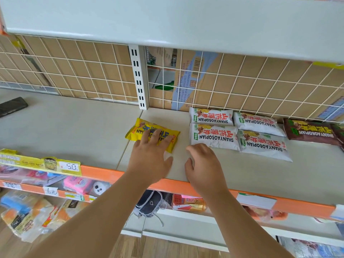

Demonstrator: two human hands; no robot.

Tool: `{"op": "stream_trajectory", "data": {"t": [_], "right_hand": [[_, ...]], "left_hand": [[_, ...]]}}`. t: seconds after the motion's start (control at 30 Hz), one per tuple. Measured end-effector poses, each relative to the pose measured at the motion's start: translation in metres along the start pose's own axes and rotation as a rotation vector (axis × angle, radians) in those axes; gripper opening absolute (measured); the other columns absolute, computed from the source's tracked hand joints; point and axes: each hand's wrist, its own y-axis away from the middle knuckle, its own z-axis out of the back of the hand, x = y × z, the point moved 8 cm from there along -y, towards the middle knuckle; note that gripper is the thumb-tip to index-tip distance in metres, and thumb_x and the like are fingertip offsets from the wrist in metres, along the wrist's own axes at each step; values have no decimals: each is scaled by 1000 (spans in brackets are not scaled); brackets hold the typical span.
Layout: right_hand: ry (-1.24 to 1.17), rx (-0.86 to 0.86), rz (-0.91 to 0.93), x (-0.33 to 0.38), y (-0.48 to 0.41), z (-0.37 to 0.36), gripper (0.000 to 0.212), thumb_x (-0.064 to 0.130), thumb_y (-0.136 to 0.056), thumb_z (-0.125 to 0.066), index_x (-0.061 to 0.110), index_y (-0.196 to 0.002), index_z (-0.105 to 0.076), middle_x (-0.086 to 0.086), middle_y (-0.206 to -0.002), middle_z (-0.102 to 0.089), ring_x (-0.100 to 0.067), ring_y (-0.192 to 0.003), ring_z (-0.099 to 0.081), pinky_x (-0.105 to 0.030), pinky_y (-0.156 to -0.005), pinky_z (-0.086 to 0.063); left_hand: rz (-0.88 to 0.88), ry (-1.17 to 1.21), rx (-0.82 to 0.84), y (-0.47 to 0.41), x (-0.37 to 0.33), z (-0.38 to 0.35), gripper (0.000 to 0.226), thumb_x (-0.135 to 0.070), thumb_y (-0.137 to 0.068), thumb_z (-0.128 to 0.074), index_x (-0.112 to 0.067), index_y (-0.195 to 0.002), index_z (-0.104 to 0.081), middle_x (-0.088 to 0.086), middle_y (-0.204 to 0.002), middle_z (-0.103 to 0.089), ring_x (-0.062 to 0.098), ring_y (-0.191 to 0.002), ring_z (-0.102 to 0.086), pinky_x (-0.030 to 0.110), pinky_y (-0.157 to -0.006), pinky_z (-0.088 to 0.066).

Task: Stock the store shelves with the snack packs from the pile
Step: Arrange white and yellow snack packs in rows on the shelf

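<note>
Four white plastic snack packs (236,133) lying in a tidy two-by-two block on the pale grey shelf board (74,127), near the white wire-grid back panel (242,84), with a brown pack (310,134) just beside them on the right and one yellow plastic snack pack (153,134) apart on the left — askew, close to the seam between two shelf boards. Biggest risk, as a guess: a careless sideways shove sending the slippery yellow pack into the white block and knocking the rows crooked, or leaving it skewed. Smaller risk: dragging it forward toward the orange shelf edge (104,173) and dropping it onto the lower shelves. Also possible — a right wrist brushing the nearest white pack. Left hand (150,157) flat and spread, palm down, fingertips (159,134) resting on the yellow pack's near half, pressing rather than gripping; forearm reaching in over the orange edge. Right hand (203,164) empty, loosely curled, fingers bent downward, hovering just beside the front white pack, apparently not touching it.
</note>
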Motion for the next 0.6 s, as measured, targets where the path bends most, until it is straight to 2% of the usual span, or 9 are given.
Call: {"op": "stream_trajectory", "data": {"t": [0.1, 0.2, 0.33, 0.6], "right_hand": [[-8, -9, -4, 0, 1, 1, 28, 9, -83, -55, 14, -109, -62, -3, -102, -58, -24, -94, -54, -36, -75, -49], [-15, -2, -12, -1, 1, 0, 30, 10, -83, -54, 15, -112, -62, -2, -105, -58, -23, -96, -54, -35, -76, -49], [-22, 19, -17, -2, 0, -1, 26, 14, -85, -51, 17, -109, -61, 1, -105, -56, -20, -97, -53, -35, -75, -49], [21, 22, -20, -4, 0, -5, 33, 16, -87, -52, 22, -118, -63, 4, -111, -59, -16, -102, -55, -26, -86, -52]], "left_hand": [[40, 0, 43, 3, 4, -16, 66, -62, -98, -30, -44, -158, -7, -1, -169, -9, 34, -154, -3, 54, -118, -23], [34, 5, 66, -4, 2, -22, 62, -54, -100, -15, -42, -158, 3, 1, -170, 1, 34, -155, 4, 55, -118, -21], [103, 84, 57, -32, 2, -28, 59, -43, -105, -22, -42, -158, 4, 0, -170, 4, 33, -155, 8, 52, -120, -20], [165, 44, 59, -95, -17, -38, 62, -43, -104, -20, -37, -158, 12, 1, -170, 6, 35, -154, 5, 58, -116, -22]]}}
